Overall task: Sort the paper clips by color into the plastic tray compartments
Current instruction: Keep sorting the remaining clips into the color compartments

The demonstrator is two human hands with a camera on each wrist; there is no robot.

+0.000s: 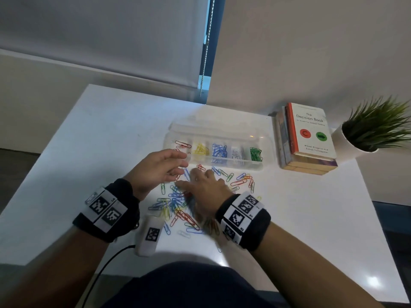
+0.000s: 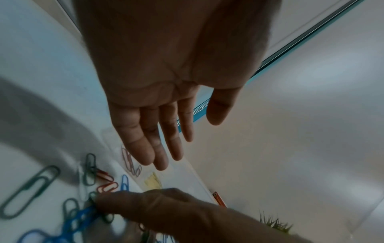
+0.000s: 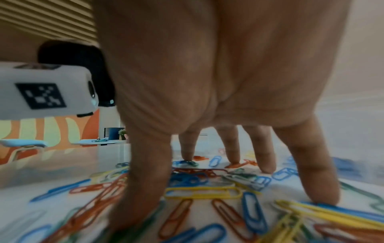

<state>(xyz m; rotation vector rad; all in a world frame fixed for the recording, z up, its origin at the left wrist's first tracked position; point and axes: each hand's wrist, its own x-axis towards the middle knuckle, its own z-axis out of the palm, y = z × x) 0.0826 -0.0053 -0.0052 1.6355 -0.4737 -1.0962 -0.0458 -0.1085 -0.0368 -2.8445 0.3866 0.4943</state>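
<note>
Right hand (image 1: 205,187) fingers splayed on paper clips (image 1: 178,205) | left hand (image 1: 155,170) fingers loose, empty | book (image 1: 311,130): "The Decision Book"

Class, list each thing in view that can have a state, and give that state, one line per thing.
plastic tray: lid open, clips sorted by colour inside.
loose paper clips: unsorted, mixed on the table.
left hand: open, empty, above the tray's red end.
right hand: fingers spread, pressing on the pile.
books: closed, stacked.

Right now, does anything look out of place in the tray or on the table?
Nothing stands out. The tray holds red, yellow, blue, white and green clips in separate compartments; the unsorted pile lies on the table under the spread right hand.
</note>
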